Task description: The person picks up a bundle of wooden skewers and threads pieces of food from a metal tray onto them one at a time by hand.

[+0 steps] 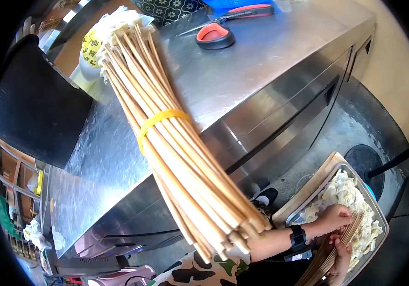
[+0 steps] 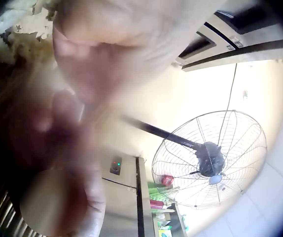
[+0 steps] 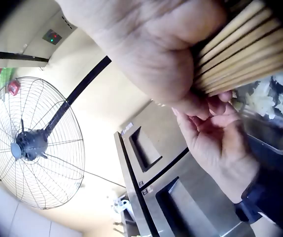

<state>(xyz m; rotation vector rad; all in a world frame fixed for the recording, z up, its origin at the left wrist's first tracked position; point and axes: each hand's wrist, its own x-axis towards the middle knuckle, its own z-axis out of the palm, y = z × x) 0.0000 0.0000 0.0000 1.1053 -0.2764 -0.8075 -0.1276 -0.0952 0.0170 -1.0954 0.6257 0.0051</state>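
My right hand (image 1: 340,261) grips a fanned bundle of thin bamboo skewers (image 3: 250,49) over a metal tray (image 1: 381,224). At the skewers' upper end my left hand (image 1: 333,219), with a dark band on its wrist, has its fingers curled in a pinch. The right wrist view has the left fingers meeting the right fingertips beside the bundle. Pale, ruffled food pieces (image 1: 340,188) fill much of the tray. The left wrist view is blurred, so what lies between those fingertips is partly hidden.
A large skewer bundle (image 1: 176,157) with a yellow band and pale food on its ends overhangs the steel counter (image 1: 242,76). Scissors (image 1: 216,35) and a black bucket (image 1: 37,100) stand or lie there too. A wire-caged fan (image 3: 33,143) is nearby.
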